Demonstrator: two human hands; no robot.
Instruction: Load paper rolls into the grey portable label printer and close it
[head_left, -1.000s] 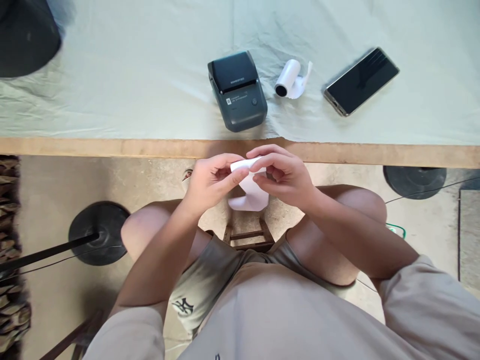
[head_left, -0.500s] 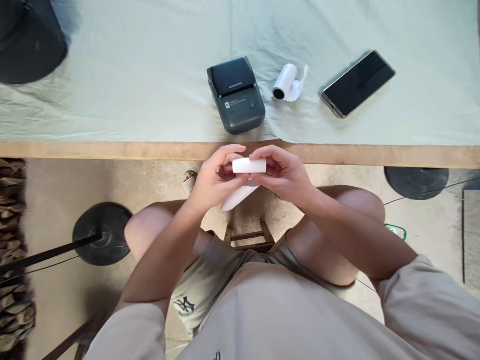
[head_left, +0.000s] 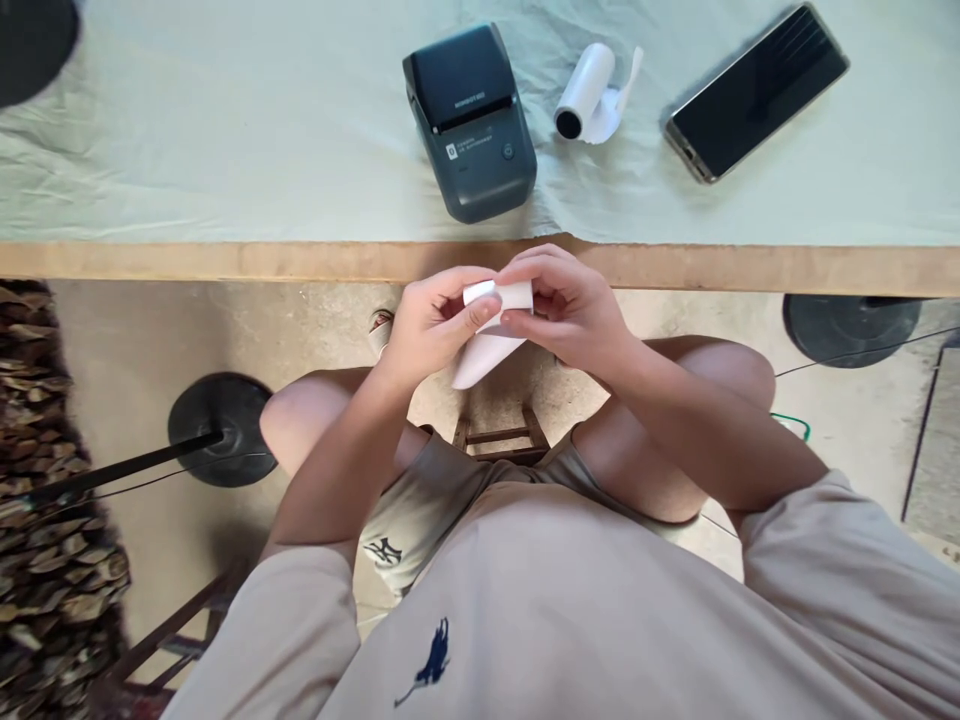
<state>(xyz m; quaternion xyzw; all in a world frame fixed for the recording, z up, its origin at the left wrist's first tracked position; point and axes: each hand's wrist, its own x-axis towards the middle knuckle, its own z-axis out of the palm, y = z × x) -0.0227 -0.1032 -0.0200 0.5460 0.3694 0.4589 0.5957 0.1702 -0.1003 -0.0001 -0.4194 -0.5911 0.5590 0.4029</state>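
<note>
Just below the table's front edge, a small white paper roll [head_left: 516,296] is held level between my two hands, with a loose strip of its paper [head_left: 484,360] hanging down. My left hand [head_left: 439,318] grips the roll's left end, its thumb pressed across the front. Around the right end curl the fingers and thumb of my right hand [head_left: 571,300]. On the table beyond stands a dark portable label printer [head_left: 472,130], its lid down. A second white roll [head_left: 589,88] with a dark core end and a curled loose tail lies to the printer's right.
A smartphone [head_left: 757,95] with a dark screen lies on the table [head_left: 225,150] at the right. A black object [head_left: 34,50] stands at the far left corner. Below are round black stand bases [head_left: 221,425], a wooden stool [head_left: 501,436] and stacked firewood [head_left: 52,520].
My left thumb has moved up onto the front of the roll, and my right fingers have shifted over its top. The view has tipped downward and closer to the table things.
</note>
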